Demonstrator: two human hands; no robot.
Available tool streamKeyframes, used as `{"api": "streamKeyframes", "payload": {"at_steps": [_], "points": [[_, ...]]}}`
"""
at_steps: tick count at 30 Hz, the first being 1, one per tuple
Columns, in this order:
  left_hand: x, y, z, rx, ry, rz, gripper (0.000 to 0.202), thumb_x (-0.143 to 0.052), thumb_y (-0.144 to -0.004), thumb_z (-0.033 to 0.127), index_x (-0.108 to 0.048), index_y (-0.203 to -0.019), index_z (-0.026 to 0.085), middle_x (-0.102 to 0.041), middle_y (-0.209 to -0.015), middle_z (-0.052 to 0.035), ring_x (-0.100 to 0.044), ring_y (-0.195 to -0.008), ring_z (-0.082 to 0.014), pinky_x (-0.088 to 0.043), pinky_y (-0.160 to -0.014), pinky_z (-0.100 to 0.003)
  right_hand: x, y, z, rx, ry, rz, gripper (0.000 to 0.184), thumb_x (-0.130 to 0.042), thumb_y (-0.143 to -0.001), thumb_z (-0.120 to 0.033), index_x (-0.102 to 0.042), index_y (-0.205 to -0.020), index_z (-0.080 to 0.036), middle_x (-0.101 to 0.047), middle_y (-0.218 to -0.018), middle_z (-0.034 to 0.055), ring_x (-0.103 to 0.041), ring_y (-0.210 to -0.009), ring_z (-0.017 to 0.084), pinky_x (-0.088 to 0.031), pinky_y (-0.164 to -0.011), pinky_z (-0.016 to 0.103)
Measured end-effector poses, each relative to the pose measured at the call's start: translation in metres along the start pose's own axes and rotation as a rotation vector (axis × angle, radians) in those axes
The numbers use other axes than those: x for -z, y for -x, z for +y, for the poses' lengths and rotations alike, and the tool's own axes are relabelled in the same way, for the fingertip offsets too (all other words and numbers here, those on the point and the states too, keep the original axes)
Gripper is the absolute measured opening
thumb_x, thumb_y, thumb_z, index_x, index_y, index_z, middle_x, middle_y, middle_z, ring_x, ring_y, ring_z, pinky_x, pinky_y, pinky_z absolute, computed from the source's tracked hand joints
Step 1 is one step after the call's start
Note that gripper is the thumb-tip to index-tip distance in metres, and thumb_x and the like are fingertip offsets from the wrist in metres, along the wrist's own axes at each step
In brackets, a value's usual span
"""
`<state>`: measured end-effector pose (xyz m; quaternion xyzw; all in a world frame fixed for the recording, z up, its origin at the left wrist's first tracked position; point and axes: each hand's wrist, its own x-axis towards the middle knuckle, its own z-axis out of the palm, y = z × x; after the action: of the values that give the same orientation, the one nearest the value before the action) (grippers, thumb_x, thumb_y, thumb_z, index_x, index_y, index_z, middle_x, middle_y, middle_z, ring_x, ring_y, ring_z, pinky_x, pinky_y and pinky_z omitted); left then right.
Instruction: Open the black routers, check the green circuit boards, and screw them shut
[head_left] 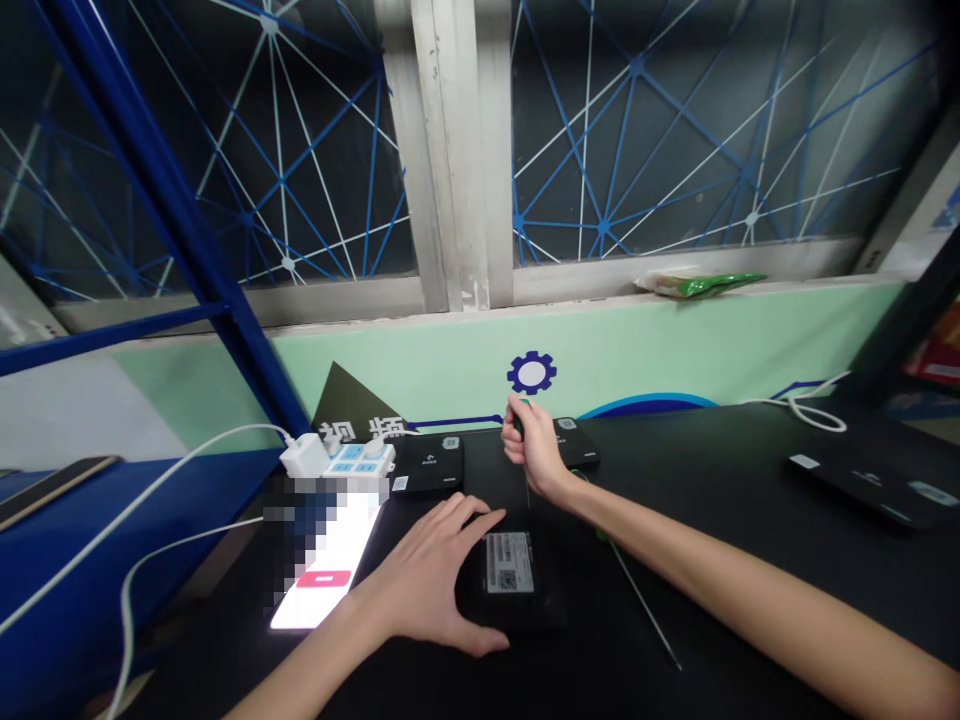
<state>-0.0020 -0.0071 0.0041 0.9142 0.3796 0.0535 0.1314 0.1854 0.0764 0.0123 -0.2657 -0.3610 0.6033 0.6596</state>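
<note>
A black box-shaped device [547,590] with a white printed label [509,562] lies on the dark table in front of me. My left hand [442,570] spans its left side, thumb at the near edge and index finger at the far edge, holding it. Above its far side, my right hand [534,445] is closed in a fist round the green handle of a screwdriver [523,408]. Its thin shaft points down and is hard to make out; I cannot tell whether the tip touches the device. Another screwdriver [646,605] lies to the right, its green handle partly under my right forearm.
Two similar black boxes [431,462] [576,442] lie behind my hands, and another black box [874,490] lies far right. At left are a lit phone screen [337,560], a power strip [361,460], a white charger [305,456] and white cables. A green packet [701,285] rests on the windowsill.
</note>
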Motion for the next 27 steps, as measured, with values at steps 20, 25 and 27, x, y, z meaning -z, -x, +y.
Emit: {"api": "streamKeyframes", "payload": {"at_steps": [20,25,27], "points": [[0.004,-0.001,0.006,-0.081,-0.007,0.090,0.109,-0.086,-0.053,0.059,-0.041,-0.146,0.024,-0.046,-0.144,-0.0110,-0.040,-0.134,-0.0405,-0.027,-0.116,-0.058,0.023,-0.019,0.010,-0.266,-0.103,0.249,0.038,-0.057,-0.097,-0.046,-0.038,-0.074,-0.023,-0.035,-0.046,-0.0118,-0.020,-0.032,0.003,-0.017,-0.027,0.010],[0.002,-0.001,0.004,-0.088,0.014,0.096,0.109,-0.086,-0.052,0.060,-0.043,-0.145,0.024,-0.048,-0.142,-0.0116,-0.044,-0.131,-0.0399,-0.030,-0.115,-0.058,0.014,-0.013,0.008,-0.241,-0.096,0.247,0.034,-0.052,-0.101,-0.038,-0.042,-0.075,-0.021,-0.035,-0.046,-0.0115,-0.021,-0.032,0.002,-0.015,-0.028,0.009],[0.002,-0.001,0.004,-0.085,0.011,0.094,0.108,-0.087,-0.052,0.059,-0.043,-0.144,0.024,-0.048,-0.142,-0.0115,-0.043,-0.131,-0.0395,-0.029,-0.115,-0.057,0.013,-0.013,0.006,-0.254,-0.105,0.252,0.034,-0.049,-0.103,-0.037,-0.041,-0.075,-0.020,-0.035,-0.047,-0.0115,-0.021,-0.032,0.002,-0.016,-0.028,0.009]]}}
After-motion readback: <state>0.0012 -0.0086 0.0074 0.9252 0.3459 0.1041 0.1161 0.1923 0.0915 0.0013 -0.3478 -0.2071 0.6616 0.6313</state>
